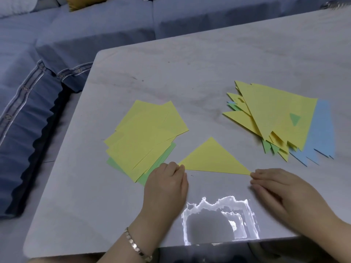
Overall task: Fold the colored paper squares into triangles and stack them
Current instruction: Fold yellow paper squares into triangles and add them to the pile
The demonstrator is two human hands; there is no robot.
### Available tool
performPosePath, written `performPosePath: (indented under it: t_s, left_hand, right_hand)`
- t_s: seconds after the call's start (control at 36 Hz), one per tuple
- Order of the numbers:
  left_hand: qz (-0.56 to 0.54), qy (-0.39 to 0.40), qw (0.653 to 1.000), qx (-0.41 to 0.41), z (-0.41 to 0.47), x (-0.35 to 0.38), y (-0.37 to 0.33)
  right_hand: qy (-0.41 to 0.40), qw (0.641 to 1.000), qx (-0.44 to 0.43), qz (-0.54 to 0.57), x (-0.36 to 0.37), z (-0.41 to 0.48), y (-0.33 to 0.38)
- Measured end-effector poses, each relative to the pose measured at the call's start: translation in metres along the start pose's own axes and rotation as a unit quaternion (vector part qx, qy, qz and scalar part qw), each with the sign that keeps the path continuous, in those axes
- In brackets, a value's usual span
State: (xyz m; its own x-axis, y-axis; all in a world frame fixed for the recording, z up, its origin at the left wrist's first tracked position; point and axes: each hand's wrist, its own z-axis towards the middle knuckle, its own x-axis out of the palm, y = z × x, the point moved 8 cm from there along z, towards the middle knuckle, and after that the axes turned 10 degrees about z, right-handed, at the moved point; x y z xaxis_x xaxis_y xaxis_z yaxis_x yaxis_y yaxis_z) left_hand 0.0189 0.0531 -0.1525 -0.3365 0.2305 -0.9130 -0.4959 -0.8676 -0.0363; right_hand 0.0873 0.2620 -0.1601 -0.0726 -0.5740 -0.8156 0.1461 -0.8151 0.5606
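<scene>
The yellow triangle (212, 158) lies flat on the counter (190, 73); I judge it light, limp and slippery. My left grip (167, 179) pinches its left corner; my right grip (284, 194), fingers straight, touches its right tip.

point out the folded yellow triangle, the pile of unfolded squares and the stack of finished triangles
folded yellow triangle (212, 158), head view, middle of its face
pile of unfolded squares (144, 133), head view, top yellow sheet
stack of finished triangles (269, 109), head view, topmost yellow triangle
</scene>
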Motion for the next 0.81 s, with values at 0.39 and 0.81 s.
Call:
performPosePath:
  t_s: [0.39, 0.81]
  left_hand:
    - [-0.020, 0.114, 0.993, -0.018, 0.016, 0.010, 0.013]
    - [-0.014, 0.249, 0.934, -0.256, 0.070, 0.040, 0.098]
  right_hand:
    - [0.069, 0.971, 0.206, -0.103, 0.025, 0.095, 0.030]
    - [0.096, 0.945, 0.300, 0.094, 0.039, 0.078, 0.008]
